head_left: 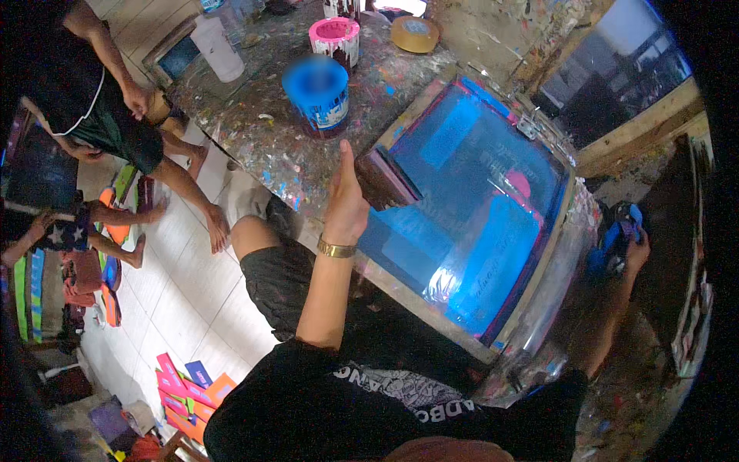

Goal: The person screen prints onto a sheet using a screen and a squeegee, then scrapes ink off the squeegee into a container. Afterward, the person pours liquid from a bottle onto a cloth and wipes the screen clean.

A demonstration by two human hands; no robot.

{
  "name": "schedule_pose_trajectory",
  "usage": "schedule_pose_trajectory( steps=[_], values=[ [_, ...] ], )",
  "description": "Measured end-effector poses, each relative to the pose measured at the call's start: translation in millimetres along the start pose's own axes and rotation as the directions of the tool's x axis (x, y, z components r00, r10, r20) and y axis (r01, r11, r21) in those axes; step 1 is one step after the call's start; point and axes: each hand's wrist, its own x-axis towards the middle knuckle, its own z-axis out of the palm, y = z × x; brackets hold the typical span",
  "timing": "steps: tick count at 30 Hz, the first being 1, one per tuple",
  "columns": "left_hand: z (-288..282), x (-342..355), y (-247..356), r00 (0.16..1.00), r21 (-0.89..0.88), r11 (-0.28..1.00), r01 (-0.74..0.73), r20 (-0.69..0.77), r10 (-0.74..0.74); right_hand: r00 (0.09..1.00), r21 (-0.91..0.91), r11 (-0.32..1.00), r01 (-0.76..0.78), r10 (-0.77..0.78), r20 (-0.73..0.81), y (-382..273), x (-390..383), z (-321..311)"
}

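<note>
Squeegee (387, 179), dark brown, straight-edged

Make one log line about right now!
left hand: holds brown squeegee | right hand: on blue-black item, kind unclear | blue screen: right of left hand | blue tub: on table

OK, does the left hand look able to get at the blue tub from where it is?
Probably yes: the blue tub stands just past the left hand, with nothing visible between them. That hand holds a squeegee, though, so grasping the tub would likely mean letting go first.
</note>
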Motion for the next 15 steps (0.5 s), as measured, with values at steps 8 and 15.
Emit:
schedule_pose_trajectory(
  steps=[8, 15],
  values=[
    [-16, 5, 6, 0.951, 0.304, 0.93, -0.204, -0.165, 0.263, 0.982, 0.122, 0.99, 0.068, -0.088, 0.166, 21, 9, -23],
    [-44, -3, 39, 0.894, 0.889, 0.335, -0.311, 0.154, 0.42, 0.995, 0.12, 0.991, 0.056, -0.045, -0.094, 81, 60, -60]
  ],
)
